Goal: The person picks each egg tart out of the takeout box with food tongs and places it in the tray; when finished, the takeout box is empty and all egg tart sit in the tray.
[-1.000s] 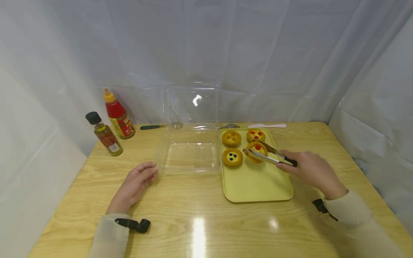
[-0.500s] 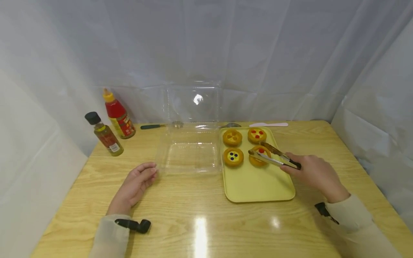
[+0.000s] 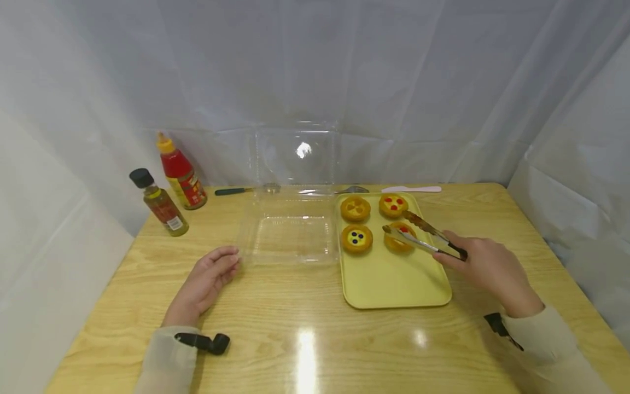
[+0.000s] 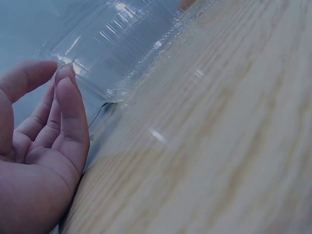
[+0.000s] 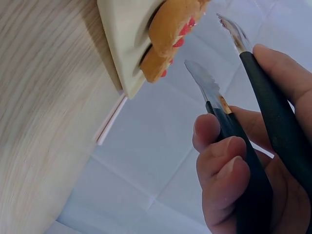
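Note:
My right hand [image 3: 492,268] grips black-handled metal tongs [image 5: 209,83], whose arms stand apart with nothing between the tips. They hover over the front right egg tart [image 3: 400,243], which has a red topping and rests on a yellow tray [image 3: 389,284]. Three other tarts lie there: one with blue dots [image 3: 356,239], one with orange pieces [image 3: 355,209] and one with red dots [image 3: 394,204]. On the left, my left hand [image 3: 209,282] pinches the near-left edge of a clear plastic clamshell container [image 4: 122,53] between thumb and forefinger; its lid stands raised.
A red sauce bottle [image 3: 183,178] with a yellow cap and a black-capped bottle [image 3: 164,210] stand at the back left. Along the back edge lie a dark-handled utensil [image 3: 231,191], a fork [image 3: 353,189] and a pink knife [image 3: 413,189]. A white curtain [image 3: 295,65] hangs behind.
The tongs have let go of the front right tart and drawn back to the right with my right hand. That tart now sits on the tray. My left hand has stayed still.

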`<state>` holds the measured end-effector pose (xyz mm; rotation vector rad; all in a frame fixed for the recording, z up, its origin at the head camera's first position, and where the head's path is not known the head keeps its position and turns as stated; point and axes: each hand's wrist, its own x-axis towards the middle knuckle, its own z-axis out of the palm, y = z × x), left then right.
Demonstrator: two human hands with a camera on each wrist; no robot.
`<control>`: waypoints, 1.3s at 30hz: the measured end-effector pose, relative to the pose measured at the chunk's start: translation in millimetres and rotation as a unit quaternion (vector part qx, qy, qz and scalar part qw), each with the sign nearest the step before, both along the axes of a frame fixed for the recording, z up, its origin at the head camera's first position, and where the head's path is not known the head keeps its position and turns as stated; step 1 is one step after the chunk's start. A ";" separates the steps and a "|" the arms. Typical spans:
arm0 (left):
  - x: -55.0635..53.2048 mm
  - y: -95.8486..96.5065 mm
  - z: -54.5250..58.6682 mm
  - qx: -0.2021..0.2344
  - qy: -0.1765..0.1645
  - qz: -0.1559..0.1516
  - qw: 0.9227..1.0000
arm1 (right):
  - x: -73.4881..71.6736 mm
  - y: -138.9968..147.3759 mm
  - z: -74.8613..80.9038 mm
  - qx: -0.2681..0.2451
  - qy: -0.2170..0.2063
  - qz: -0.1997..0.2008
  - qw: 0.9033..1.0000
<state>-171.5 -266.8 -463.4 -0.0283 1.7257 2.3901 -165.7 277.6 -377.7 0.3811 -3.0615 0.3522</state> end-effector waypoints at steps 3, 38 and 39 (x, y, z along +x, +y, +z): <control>0.1 -0.2 0.0 0.002 0.001 -0.001 1.000 | 2.4 -1.4 1.3 -0.002 0.010 0.000 1.000; 0.8 -1.8 -0.5 0.014 0.013 -0.017 1.000 | -19.3 26.8 -28.4 -0.070 0.048 -0.060 0.995; 0.7 -1.4 -0.3 0.014 0.014 -0.018 1.000 | -20.6 29.7 -29.1 -0.068 0.042 -0.064 0.995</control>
